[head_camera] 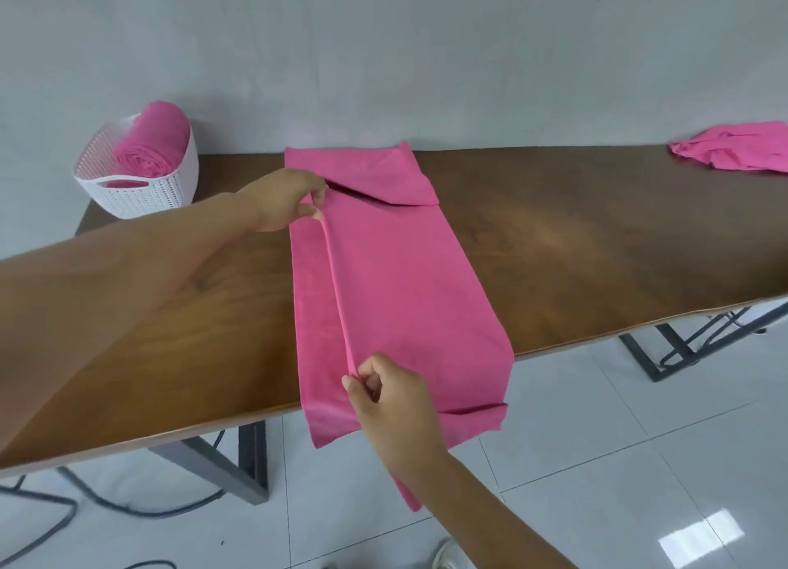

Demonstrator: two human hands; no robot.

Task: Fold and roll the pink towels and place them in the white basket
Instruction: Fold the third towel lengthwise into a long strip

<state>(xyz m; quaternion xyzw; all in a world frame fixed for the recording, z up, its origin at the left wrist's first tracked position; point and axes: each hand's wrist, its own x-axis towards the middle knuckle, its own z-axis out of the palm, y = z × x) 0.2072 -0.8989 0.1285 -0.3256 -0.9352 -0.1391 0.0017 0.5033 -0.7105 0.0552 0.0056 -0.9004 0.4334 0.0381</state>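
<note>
Both hands pinch one long fold edge of the pink towel (396, 278): left hand (283, 204) at the far end, arm stretched out; right hand (390, 393) at the near end, fingers curled. Towel lies on the bench (575, 253), long axis running away from the person, near end hanging over the edge. White basket (140, 184) far left holds a rolled towel (151, 146).

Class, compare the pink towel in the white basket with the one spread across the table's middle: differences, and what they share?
The basket towel is rolled tight; the middle towel lies flat, part folded. The basket towel sits in the basket untouched; the left hand and right hand pinch the middle towel's fold. Both are pink.
</note>
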